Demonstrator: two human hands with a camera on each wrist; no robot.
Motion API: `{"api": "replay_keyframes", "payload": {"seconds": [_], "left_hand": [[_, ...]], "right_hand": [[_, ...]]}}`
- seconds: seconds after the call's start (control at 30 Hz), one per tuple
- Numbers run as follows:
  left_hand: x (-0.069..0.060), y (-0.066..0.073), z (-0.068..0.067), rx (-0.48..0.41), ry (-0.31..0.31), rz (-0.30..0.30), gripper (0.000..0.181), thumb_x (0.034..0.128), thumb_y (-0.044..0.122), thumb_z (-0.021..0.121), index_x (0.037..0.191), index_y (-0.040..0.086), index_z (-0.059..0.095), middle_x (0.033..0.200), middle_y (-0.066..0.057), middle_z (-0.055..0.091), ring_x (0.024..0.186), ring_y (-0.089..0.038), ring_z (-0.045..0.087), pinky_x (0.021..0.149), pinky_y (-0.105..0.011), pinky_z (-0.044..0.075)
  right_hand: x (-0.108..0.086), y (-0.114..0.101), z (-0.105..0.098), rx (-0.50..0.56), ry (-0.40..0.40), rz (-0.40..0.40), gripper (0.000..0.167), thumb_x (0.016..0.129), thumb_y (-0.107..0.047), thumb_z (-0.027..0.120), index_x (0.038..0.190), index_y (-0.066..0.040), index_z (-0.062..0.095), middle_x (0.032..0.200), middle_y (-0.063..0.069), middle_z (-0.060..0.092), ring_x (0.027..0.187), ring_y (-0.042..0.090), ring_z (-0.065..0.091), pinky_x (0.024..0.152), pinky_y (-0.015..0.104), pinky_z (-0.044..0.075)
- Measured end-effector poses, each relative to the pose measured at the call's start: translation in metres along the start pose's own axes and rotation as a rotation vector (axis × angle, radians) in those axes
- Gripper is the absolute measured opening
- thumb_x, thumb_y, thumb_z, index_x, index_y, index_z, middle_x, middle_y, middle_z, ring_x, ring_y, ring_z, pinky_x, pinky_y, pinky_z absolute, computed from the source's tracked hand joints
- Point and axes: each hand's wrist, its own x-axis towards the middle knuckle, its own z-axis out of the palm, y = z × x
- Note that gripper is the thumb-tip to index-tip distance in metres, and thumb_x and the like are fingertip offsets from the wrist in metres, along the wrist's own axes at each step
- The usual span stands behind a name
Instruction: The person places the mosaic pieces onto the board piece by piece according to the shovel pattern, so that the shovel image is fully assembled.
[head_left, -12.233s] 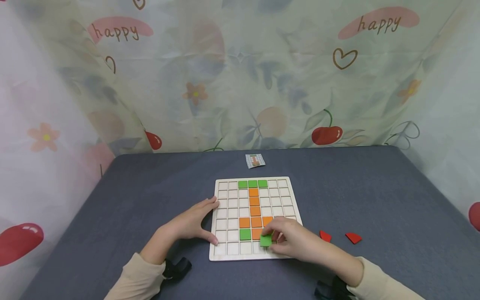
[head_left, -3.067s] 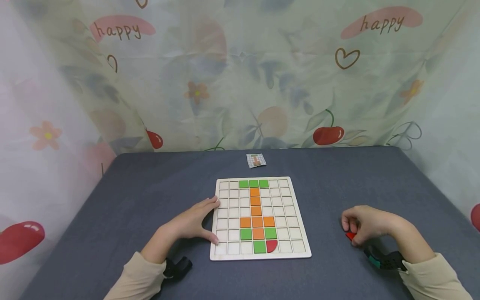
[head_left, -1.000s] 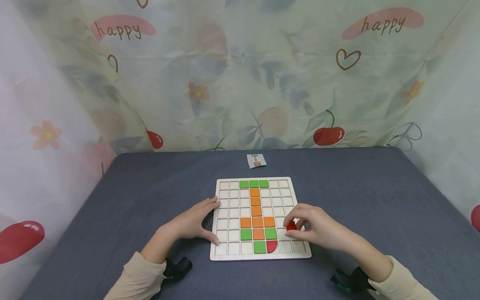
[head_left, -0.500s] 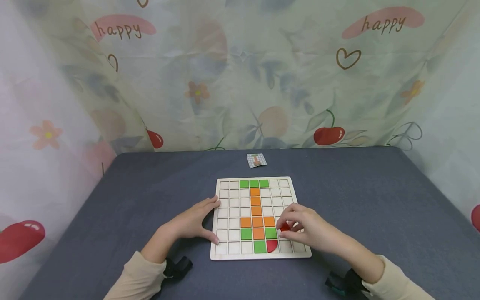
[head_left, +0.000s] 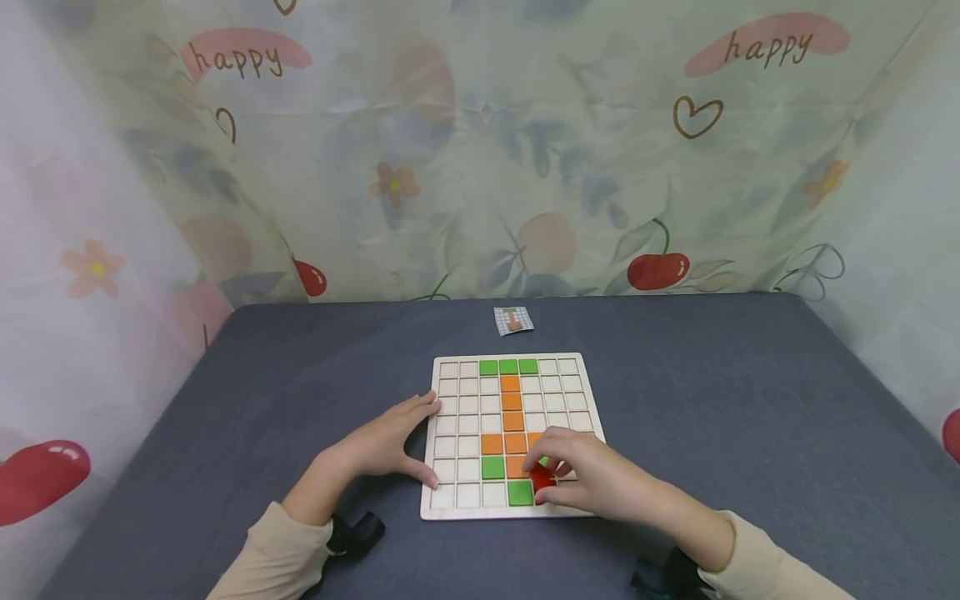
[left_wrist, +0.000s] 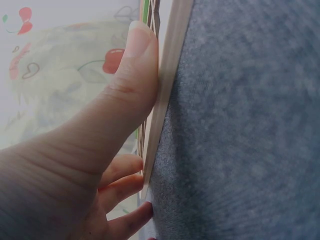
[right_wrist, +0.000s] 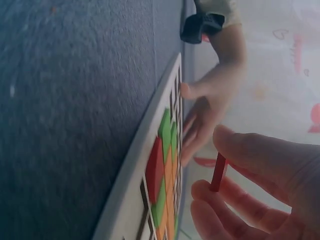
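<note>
A pale grid board (head_left: 453,515) lies on the table, holding green tiles (head_left: 492,467) and orange tiles (head_left: 512,402) in its cells. My left hand (head_left: 382,442) rests against the board's left edge with thumb and fingers spread; the left wrist view shows the thumb (left_wrist: 132,75) on the rim. Over the near part of the board, my right hand (head_left: 592,475) pinches a red quarter-round piece (right_wrist: 218,172) between thumb and fingers, apart from the board. Below it, another red quarter-round piece (right_wrist: 155,170) sits in the grid beside a green tile; the right hand partly covers that area in the head view.
Beyond the board lies a small picture card (head_left: 513,321) with a grid pattern. Dark cloth (head_left: 720,375) covers the table. A patterned curtain (head_left: 480,167) hangs behind it.
A green tile was set right of the orange column, then another green and a red piece in the nearest row. My right hand picked up the other red piece and carried it left over the board.
</note>
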Motion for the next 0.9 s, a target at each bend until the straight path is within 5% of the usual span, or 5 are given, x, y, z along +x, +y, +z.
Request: {"api": "replay_keyframes", "payload": {"seconds": [0.3,0.9], "left_hand": [[0.000,0.000,0.000,-0.001,0.004,0.002,0.107,0.0629,0.047,0.082,0.145,0.003,0.030,0.156,-0.014,0.021,0.143,-0.037,0.019,0.113,-0.051,0.024],[0.001,0.000,0.001,-0.001,0.002,-0.010,0.106,0.0635,0.049,0.081,0.145,0.004,0.030,0.156,-0.013,0.021,0.143,-0.035,0.020,0.113,-0.051,0.025]], "right_hand": [[0.008,-0.002,0.014,-0.070,-0.016,-0.065,0.019,0.078,-0.012,0.074,0.095,-0.014,0.065,0.092,-0.007,0.064,0.083,0.005,0.054,0.078,0.021,0.049],[0.028,-0.013,0.030,-0.065,-0.120,-0.027,0.020,0.080,-0.015,0.073,0.098,-0.014,0.067,0.094,-0.008,0.066,0.083,0.002,0.053,0.081,0.019,0.047]]}}
